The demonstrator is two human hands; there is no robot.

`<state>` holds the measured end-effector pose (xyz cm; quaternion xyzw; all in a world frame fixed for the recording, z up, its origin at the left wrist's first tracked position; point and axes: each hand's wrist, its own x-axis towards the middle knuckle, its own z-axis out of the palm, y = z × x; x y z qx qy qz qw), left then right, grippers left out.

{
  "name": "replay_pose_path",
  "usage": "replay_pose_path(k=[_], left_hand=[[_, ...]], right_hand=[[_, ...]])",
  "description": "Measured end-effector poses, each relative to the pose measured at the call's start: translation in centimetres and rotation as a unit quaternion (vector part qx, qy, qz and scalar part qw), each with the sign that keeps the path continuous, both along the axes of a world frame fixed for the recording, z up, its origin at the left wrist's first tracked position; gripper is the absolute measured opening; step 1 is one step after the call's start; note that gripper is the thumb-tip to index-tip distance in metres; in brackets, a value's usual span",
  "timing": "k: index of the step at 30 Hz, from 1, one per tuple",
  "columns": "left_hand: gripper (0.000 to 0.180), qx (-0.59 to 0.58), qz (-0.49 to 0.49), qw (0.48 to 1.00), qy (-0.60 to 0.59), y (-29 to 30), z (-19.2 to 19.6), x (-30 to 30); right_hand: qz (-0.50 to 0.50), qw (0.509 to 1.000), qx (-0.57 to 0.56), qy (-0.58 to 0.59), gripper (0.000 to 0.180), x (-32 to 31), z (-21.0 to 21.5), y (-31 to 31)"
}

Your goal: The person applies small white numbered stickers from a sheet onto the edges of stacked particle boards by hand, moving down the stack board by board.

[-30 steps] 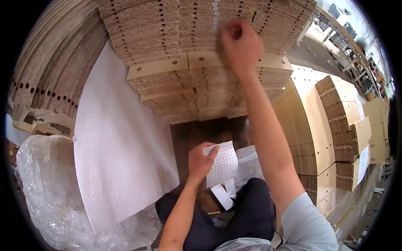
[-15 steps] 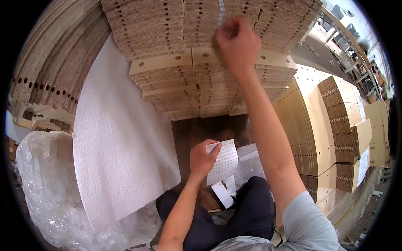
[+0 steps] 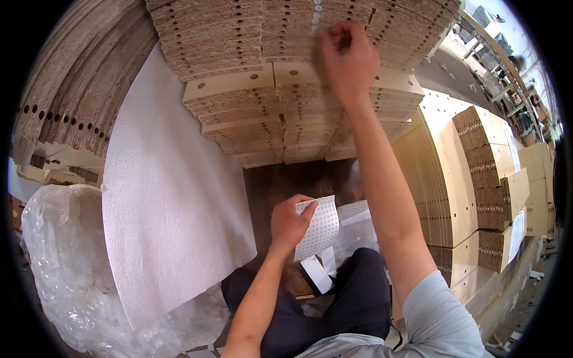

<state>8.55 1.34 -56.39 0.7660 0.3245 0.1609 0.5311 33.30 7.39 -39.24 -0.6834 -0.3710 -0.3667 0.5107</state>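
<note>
My left hand (image 3: 290,223) grips a white sheet of small round printed stickers (image 3: 317,230) over my lap, thumb on top. My right hand (image 3: 352,62) is raised at the stacked particleboard panels (image 3: 289,42), its fingers curled into a pinch and slightly blurred. Whether a sticker is between those fingertips I cannot make out. Just left of them, a column of small round pale stickers (image 3: 316,18) runs down the panel edges. Other columns of drilled holes (image 3: 240,36) on the same stack show dark and uncovered.
White foam sheet (image 3: 173,197) leans at left, beside clear plastic wrapping (image 3: 71,256). Curved-looking board stacks (image 3: 83,77) stand far left. Pale drilled panels (image 3: 441,179) are stacked at right. A small white box (image 3: 317,273) and plastic packaging (image 3: 356,232) lie near my knees.
My right hand has shifted a little to the right, away from the sticker column. The left hand still holds the sheet in nearly the same place.
</note>
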Motion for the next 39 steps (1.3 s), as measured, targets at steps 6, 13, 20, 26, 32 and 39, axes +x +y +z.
replay_pose_path(k=[6, 13, 20, 26, 32, 39], left_hand=[[0.025, 0.013, -0.003, 1.000, -0.016, 0.2, -0.1, 0.0], [0.025, 0.020, 0.002, 1.000, -0.014, 0.4, 0.0, -0.2], [0.025, 0.024, -0.003, 1.000, -0.010, 0.4, -0.2, 0.0], [0.025, 0.028, -0.003, 1.000, 0.001, 0.5, -0.1, -0.3], [0.025, 0.023, -0.001, 1.000, 0.011, 0.4, -0.1, -0.5], [0.023, -0.117, 0.015, 0.988, -0.098, 1.9, -1.6, -0.7]], right_hand=[[0.116, 0.992, 0.056, -0.008, 0.029, -1.9, -0.2, 0.5], [0.092, 0.993, 0.057, -0.046, 0.027, -1.0, -0.5, 1.7], [0.028, 0.997, 0.036, -0.059, 0.024, -0.6, -0.6, 1.7], [0.011, 0.999, -0.030, 0.026, 0.026, -0.2, -0.5, 0.8], [-0.017, 0.997, -0.079, 0.006, 0.026, 0.5, 0.3, -0.7], [0.142, 0.982, -0.122, 0.033, 0.017, -4.1, -2.7, -6.9]])
